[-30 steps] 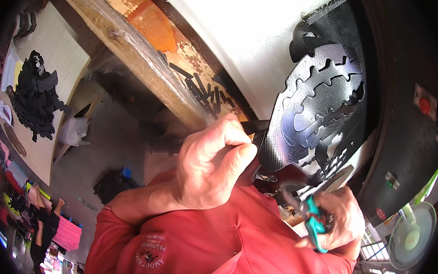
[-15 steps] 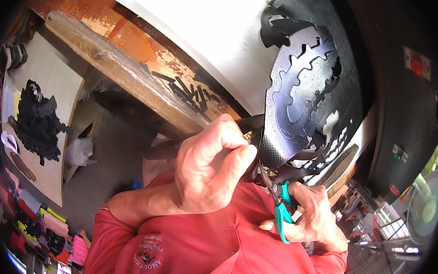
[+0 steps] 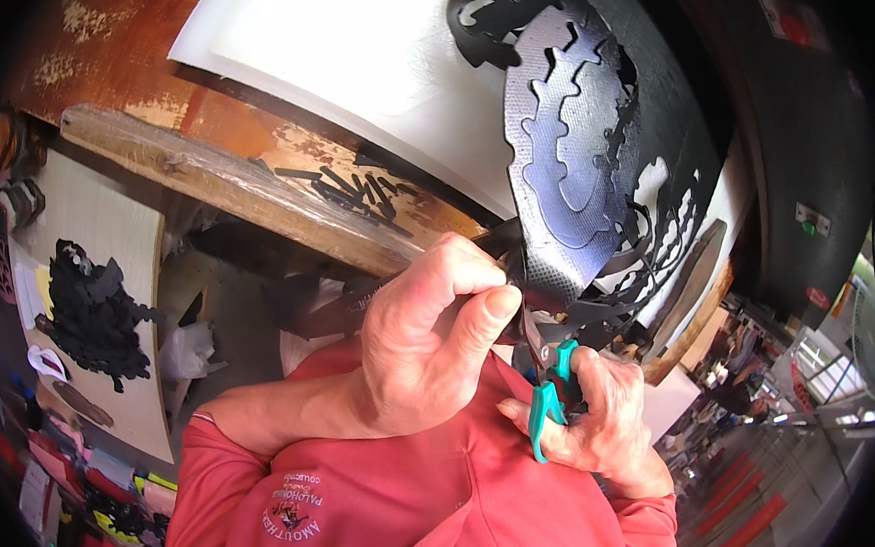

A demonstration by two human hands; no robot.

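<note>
My left hand (image 3: 427,339) is closed, thumb and forefinger pinched at the near edge of a black textured sheet (image 3: 558,271). The sheet has jagged cut-out shapes and a pale shine along its middle. My right hand (image 3: 596,414) grips scissors (image 3: 548,417) with teal handles, my fingers and thumb in the loops. Their metal blades point up to the sheet's near edge, just right of my left fingertips. Whether the blade tips touch the sheet I cannot tell. A dark strip (image 3: 501,240) shows behind my left fingers.
A white board (image 3: 325,70) lies beyond the sheet on a worn orange-brown surface (image 3: 134,66). Small black strips (image 3: 352,193) lie near a plastic-wrapped wooden beam (image 3: 211,177). At left, a pale table (image 3: 140,322) bears a heap of black cut pieces (image 3: 99,309). A dark machine (image 3: 780,132) stands right.
The view has turned a little, so the sheet and the board appear shifted up and left. My right hand and the scissors sit slightly higher, while my left hand keeps its pinch.
</note>
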